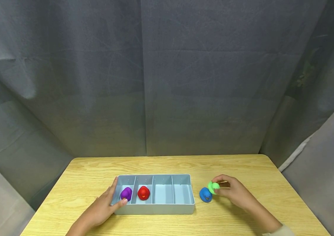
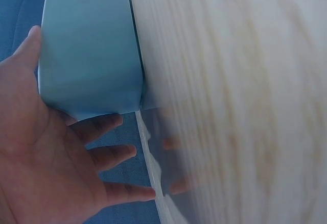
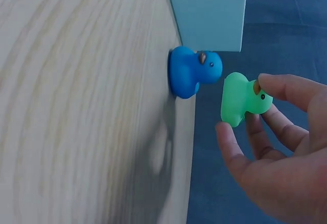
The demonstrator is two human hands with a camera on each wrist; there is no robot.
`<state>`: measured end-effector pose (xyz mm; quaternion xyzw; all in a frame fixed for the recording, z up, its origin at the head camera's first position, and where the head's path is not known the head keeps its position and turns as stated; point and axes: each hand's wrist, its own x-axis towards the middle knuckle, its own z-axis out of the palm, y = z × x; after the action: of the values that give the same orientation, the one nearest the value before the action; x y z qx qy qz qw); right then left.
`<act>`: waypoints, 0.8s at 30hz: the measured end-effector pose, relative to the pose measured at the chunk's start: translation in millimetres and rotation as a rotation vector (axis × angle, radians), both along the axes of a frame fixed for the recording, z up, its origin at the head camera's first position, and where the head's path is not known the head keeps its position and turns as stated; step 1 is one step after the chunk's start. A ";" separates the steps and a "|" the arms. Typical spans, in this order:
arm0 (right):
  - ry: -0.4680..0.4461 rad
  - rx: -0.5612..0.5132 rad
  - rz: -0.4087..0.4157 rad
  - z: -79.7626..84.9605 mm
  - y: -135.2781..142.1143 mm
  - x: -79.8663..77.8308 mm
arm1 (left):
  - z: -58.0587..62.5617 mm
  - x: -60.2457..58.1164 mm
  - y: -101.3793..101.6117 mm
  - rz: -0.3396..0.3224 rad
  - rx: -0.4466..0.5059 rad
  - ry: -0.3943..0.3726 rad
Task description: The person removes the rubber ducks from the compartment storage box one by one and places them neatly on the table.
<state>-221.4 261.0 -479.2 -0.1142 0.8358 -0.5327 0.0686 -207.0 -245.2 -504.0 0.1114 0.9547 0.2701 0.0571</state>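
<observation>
A light blue-grey box (image 1: 153,209) with several compartments in a row lies on the table. A purple rubber duck (image 1: 127,192) sits in its leftmost compartment, a red rubber duck (image 1: 143,193) in the one beside it. My left hand (image 1: 103,206) rests against the box's left end, thumb on the front rim and fingers straight along the side. Right of the box, my right hand (image 1: 233,191) pinches a light green rubber duck (image 3: 236,101) between thumb and fingers, held above the tabletop. Close beside it, a blue rubber duck (image 3: 186,73) stands on the table.
The two right-hand compartments (image 1: 181,193) hold no duck. The wooden table (image 1: 229,164) has rounded far corners, and grey curtains (image 1: 202,98) hang behind it and at both sides.
</observation>
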 end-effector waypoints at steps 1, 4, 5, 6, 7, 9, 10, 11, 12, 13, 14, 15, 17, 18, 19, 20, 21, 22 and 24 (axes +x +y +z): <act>0.007 0.000 0.008 -0.9 1.8 -0.2 | 0.1 0.0 0.1 0.000 0.000 0.001; 0.017 0.014 0.019 -3.5 6.3 -0.7 | 0.2 -0.1 0.2 0.001 -0.002 0.003; 0.012 0.016 0.017 -4.4 7.6 -0.8 | 0.3 0.0 0.2 0.001 -0.002 0.004; 0.006 0.015 0.016 -5.3 8.8 -1.1 | 0.4 0.0 0.2 0.001 -0.002 0.005; -0.003 0.018 0.009 -6.3 9.8 -1.7 | 0.5 0.0 0.4 0.001 -0.002 0.008; -0.019 0.023 0.003 -8.2 11.8 -2.7 | 0.8 0.2 0.6 0.002 0.003 0.010; -0.027 0.027 -0.002 -9.1 12.7 -3.1 | 0.8 0.3 0.8 0.001 0.004 0.012; -0.036 0.031 -0.009 -10.3 13.5 -3.5 | 0.7 0.4 0.9 0.001 0.003 0.013; -0.042 0.034 -0.008 -11.5 14.4 -3.8 | 0.5 0.4 0.9 0.001 0.001 0.015; -0.046 0.037 -0.004 -12.8 15.7 -4.4 | 0.4 0.4 0.9 0.002 0.001 0.016; -0.052 0.037 0.001 -14.0 17.0 -5.0 | 0.2 0.4 0.9 0.002 -0.001 0.016; -0.061 0.036 0.003 -15.1 18.0 -5.4 | -0.1 0.4 0.8 0.002 -0.003 0.017; -0.077 0.036 0.007 -17.1 20.0 -5.9 | -0.6 0.2 0.5 0.003 -0.005 0.017; -0.082 0.035 0.011 -17.9 20.9 -6.1 | -0.8 0.1 0.4 0.003 -0.004 0.017; -0.087 0.034 0.015 -18.5 21.7 -6.4 | -1.0 0.0 0.2 0.003 -0.003 0.017; -0.091 0.034 0.019 -18.9 22.2 -6.3 | -1.4 0.0 0.1 0.002 -0.003 0.018; -0.094 0.036 0.019 -19.3 22.6 -6.0 | -1.5 -0.1 0.0 0.001 -0.002 0.018; -0.097 0.040 0.019 -19.7 23.1 -5.9 | -1.7 -0.1 -0.1 0.001 -0.001 0.017; -0.104 0.042 0.018 -20.4 23.8 -5.9 | -1.7 0.0 -0.2 0.000 0.001 0.017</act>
<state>-227.2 284.8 -499.6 -0.0925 0.8409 -0.5197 0.1193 -207.0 -245.4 -505.7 0.1138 0.9550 0.2697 0.0487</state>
